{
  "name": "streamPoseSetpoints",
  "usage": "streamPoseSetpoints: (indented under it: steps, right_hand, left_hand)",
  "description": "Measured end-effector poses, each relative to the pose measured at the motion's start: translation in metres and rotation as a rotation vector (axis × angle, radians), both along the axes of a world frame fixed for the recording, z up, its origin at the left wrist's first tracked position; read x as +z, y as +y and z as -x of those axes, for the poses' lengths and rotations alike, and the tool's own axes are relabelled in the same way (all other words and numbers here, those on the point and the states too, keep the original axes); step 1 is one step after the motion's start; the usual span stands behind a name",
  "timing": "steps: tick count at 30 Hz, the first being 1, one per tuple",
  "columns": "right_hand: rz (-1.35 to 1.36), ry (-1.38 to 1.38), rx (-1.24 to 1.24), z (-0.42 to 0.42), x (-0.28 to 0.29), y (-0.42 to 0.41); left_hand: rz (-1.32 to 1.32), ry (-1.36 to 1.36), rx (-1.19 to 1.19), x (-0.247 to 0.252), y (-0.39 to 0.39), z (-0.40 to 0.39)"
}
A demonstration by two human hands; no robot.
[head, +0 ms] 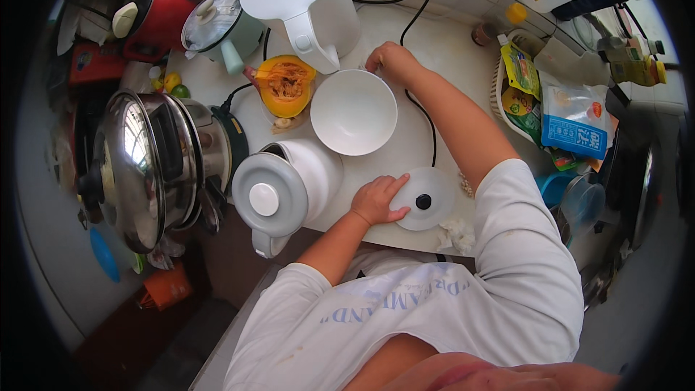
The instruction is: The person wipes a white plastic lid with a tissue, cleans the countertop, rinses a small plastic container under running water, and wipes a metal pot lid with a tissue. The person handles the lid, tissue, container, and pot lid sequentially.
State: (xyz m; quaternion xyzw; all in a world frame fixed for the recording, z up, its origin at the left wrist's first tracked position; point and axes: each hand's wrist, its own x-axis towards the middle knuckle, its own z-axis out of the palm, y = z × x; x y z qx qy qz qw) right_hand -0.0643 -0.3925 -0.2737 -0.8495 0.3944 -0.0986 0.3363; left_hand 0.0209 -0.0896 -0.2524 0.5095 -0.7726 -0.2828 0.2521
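Note:
My left hand (379, 199) rests with fingers apart at the left edge of a round translucent lid (434, 198) with a black knob. Behind a white bowl (354, 114), my right hand (395, 62) reaches down with curled fingers close to its far rim. What those fingertips touch is too small to make out. The bowl's visible inside is plain white. A cut pumpkin half (286, 86), seeds showing, sits left of the bowl. Nearer to me stands a white electric kettle (320, 171) with a grey lid. Beyond the bowl is a tall white appliance (331, 11) with a handle.
A steel pot (179, 157) with a lid stands at left. Behind it are a green lidded pot (247, 38) and a red pot (157, 24). A basket (497, 81) of packets is at right. A black cord (433, 136) crosses the white table (450, 54). Crumpled tissue (457, 236) lies near its front edge.

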Motion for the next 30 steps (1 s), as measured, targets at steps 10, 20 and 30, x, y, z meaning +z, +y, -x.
streamPoseSetpoints:
  steps: [10, 20, 30]
  right_hand:
    - [-0.102, -0.485, -0.706, 0.116, 0.018, 0.025]
    - [0.329, -0.05, -0.591, 0.118, -0.016, 0.034]
    - [0.184, -0.101, -0.183, 0.09, -0.001, 0.051]
  left_hand:
    - [-0.021, -0.007, -0.024, 0.0, 0.0, -0.003]
    - [-0.262, 0.584, 0.287, -0.005, 0.013, -0.003]
    - [-0.343, 0.802, 0.246, 0.076, 0.059, 0.006]
